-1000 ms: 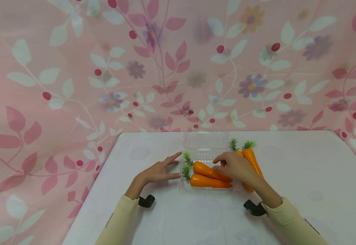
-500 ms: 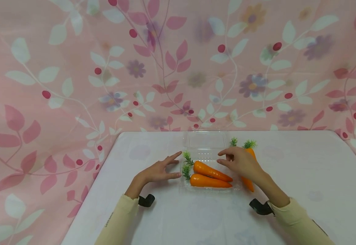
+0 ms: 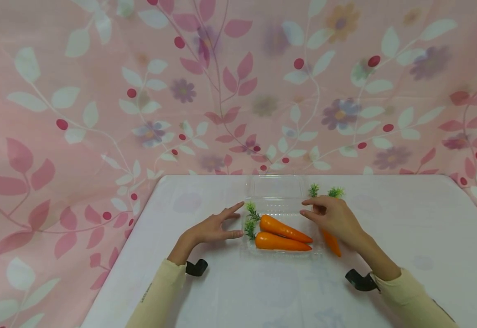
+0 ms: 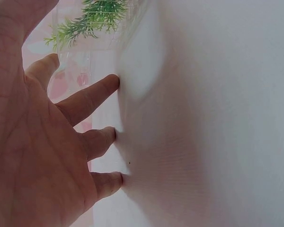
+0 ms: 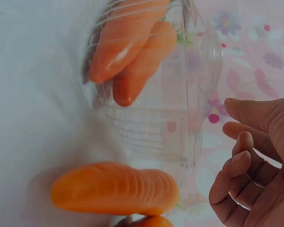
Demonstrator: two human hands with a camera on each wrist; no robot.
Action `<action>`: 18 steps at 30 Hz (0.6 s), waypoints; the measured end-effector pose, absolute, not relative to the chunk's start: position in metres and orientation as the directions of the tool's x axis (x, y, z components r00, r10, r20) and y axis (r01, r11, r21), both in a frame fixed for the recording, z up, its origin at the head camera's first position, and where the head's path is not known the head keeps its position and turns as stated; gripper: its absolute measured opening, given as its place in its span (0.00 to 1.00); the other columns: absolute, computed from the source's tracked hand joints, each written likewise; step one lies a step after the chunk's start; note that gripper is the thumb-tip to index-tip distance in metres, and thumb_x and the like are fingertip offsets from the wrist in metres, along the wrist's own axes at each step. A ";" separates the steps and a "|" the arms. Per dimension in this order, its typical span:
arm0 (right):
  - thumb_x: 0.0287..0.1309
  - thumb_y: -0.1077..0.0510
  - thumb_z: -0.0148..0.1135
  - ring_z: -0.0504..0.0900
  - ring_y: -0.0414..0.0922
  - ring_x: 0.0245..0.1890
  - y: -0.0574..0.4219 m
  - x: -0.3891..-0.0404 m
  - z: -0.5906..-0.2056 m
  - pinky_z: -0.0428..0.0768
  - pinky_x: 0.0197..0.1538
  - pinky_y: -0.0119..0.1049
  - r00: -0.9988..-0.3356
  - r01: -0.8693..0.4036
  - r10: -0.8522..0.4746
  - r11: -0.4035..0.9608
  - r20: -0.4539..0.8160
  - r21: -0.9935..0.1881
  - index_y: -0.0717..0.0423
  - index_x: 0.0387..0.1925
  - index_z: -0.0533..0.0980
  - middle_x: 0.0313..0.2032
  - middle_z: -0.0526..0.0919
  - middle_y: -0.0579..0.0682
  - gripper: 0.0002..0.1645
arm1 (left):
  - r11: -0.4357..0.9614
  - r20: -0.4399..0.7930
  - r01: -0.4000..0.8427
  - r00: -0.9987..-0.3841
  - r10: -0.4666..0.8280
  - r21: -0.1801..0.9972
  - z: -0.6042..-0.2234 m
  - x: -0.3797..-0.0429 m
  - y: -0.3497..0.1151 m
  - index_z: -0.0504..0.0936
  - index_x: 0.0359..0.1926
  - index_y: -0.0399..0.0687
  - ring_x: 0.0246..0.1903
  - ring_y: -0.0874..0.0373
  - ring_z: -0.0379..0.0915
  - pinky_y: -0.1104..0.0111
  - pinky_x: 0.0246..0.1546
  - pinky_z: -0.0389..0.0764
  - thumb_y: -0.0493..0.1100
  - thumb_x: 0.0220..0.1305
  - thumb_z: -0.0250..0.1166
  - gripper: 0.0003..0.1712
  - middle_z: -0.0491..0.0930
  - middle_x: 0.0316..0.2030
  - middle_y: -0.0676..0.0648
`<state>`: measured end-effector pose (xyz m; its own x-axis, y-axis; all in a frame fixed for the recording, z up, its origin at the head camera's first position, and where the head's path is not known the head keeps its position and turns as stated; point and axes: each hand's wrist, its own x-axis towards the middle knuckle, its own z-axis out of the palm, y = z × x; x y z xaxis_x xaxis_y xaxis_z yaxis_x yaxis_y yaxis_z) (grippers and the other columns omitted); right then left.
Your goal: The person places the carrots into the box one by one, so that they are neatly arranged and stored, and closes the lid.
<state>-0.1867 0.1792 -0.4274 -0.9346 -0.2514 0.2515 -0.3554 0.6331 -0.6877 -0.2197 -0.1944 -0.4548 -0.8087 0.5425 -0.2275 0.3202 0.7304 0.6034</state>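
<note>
A clear plastic clamshell box [image 3: 278, 187] lies with its lid folded back. Inside are two orange toy carrots, an upper carrot [image 3: 285, 228] and a lower carrot [image 3: 282, 242], green tops [image 3: 250, 228] to the left. My left hand [image 3: 210, 229] has its fingers spread, with fingertips on the tabletop and right at the box's left side. My right hand [image 3: 339, 221] hovers above two more carrots right of the box, thumb and index finger apart, with nothing between them. One loose carrot [image 5: 113, 189] shows well in the right wrist view; the other [image 5: 154, 221] is mostly cut off.
A white-covered table [image 3: 222, 291] carries everything. Behind its far edge hangs a pink floral cloth [image 3: 238, 91]. Dark wrist mounts [image 3: 197, 268] stick out from both sleeves.
My right hand has moved right, from over the upper carrot in the box to above the loose carrots. My left hand and the boxed carrots have stayed in place.
</note>
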 end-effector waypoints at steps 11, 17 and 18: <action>0.58 0.51 0.72 0.72 0.44 0.29 0.195 -0.183 -0.430 0.73 0.31 0.33 -0.944 -0.330 -0.225 0.659 0.242 -0.676 0.50 0.47 0.85 0.26 0.76 0.43 0.16 | 0.727 -0.237 0.298 -0.812 0.534 0.618 -0.454 -0.219 -0.194 0.45 0.77 0.80 0.75 0.45 0.38 0.40 0.69 0.40 0.72 0.58 0.62 0.51 0.67 0.68 0.58; 0.57 0.55 0.73 0.70 0.44 0.26 0.202 -0.180 -0.430 0.69 0.25 0.31 -0.939 -0.343 -0.218 0.648 0.266 -0.680 0.55 0.46 0.85 0.24 0.73 0.45 0.15 | 0.734 -0.240 0.303 -0.811 0.534 0.608 -0.454 -0.219 -0.195 0.44 0.77 0.80 0.75 0.45 0.39 0.40 0.69 0.42 0.72 0.58 0.62 0.52 0.67 0.68 0.58; 0.56 0.55 0.73 0.70 0.44 0.26 0.203 -0.180 -0.430 0.70 0.25 0.31 -0.937 -0.349 -0.217 0.648 0.275 -0.677 0.56 0.45 0.85 0.24 0.72 0.45 0.15 | 0.734 -0.240 0.304 -0.810 0.534 0.608 -0.454 -0.220 -0.194 0.44 0.76 0.81 0.75 0.45 0.39 0.40 0.69 0.42 0.72 0.58 0.62 0.51 0.67 0.68 0.59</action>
